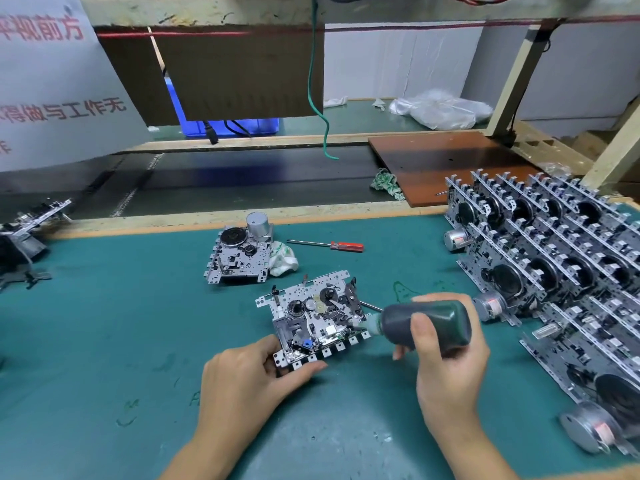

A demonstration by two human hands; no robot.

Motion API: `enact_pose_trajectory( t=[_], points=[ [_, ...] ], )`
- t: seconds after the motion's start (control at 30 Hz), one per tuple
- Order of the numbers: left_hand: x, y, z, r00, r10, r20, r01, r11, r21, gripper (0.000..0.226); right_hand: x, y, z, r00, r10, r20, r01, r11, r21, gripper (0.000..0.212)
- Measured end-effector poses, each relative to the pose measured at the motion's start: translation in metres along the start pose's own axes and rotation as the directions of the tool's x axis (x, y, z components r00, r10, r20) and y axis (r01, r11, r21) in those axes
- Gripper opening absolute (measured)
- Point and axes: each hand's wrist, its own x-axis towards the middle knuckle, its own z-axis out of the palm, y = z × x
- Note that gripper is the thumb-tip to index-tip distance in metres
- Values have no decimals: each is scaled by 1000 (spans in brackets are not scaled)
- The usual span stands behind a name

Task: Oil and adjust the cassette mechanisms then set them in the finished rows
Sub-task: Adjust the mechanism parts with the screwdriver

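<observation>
A metal cassette mechanism point(313, 315) lies flat on the green mat point(121, 323) in front of me. My left hand point(249, 379) grips its near left corner. My right hand point(450, 368) is wrapped around a dark green oil bottle point(429, 322), held sideways with its pale nozzle touching the mechanism's right side. A second mechanism point(239, 254) with a silver motor sits further back on the mat. At the right stand the finished rows point(554, 258) of mechanisms, leaning on one another.
A red-handled screwdriver point(329, 244) and a crumpled cloth point(282, 259) lie beside the second mechanism. A dark conveyor belt point(242, 183) runs behind the wooden edge. More parts point(24, 237) sit at the far left. A brown board point(450, 164) lies at the back right.
</observation>
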Motion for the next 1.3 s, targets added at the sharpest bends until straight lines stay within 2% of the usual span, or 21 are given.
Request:
enact_pose_trajectory(
  t=[0.17,0.3,0.37,0.47,0.53,0.6,0.67,0.73,0.83,0.9,1.03,1.1,1.17,1.2,1.23,1.3],
  points=[
    [1,-4,-5,995,-100,9,101,994,-52,60,10,4,-5,993,89,-77,-86,995,42,29],
    [9,-11,-35,980,-173,97,173,985,14,70,23,19,-16,981,193,-21,-193,981,-35,36],
    [18,-13,-60,984,-129,122,109,982,157,66,34,22,-23,975,208,82,-197,972,-124,38],
    [35,-8,-91,984,84,157,-140,910,391,76,51,25,-28,949,230,214,-179,956,-232,36],
    [47,5,-98,945,243,219,-321,816,480,71,61,30,-27,929,275,247,-201,937,-286,33],
    [55,25,-91,862,438,254,-506,738,446,59,68,37,-23,909,312,275,-205,911,-357,33],
    [60,44,-76,784,562,264,-621,694,365,48,71,45,-21,901,334,278,-206,892,-403,32],
    [62,57,-57,752,605,262,-658,706,262,41,69,52,-21,902,355,247,-227,875,-428,32],
    [65,70,-28,727,618,301,-667,739,94,35,68,58,-24,909,354,219,-256,891,-375,36],
    [66,75,-10,678,650,344,-704,709,48,34,71,58,-28,923,335,192,-248,895,-370,39],
    [64,86,23,533,684,497,-791,612,7,25,78,60,-38,938,313,146,-204,843,-499,39],
    [62,86,34,499,692,521,-807,591,-13,24,77,59,-38,947,290,139,-166,810,-562,38],
    [61,75,38,521,722,456,-808,589,-9,38,74,59,-37,954,256,154,-105,770,-630,39],
    [62,66,36,559,724,404,-787,616,-14,51,72,58,-35,955,248,163,-85,754,-651,41],
    [62,57,30,619,700,356,-737,675,-48,65,71,58,-35,953,251,169,-80,746,-661,41],
    [63,34,16,751,569,336,-542,821,-178,91,68,57,-33,943,283,175,-98,738,-667,42]
  ],
)
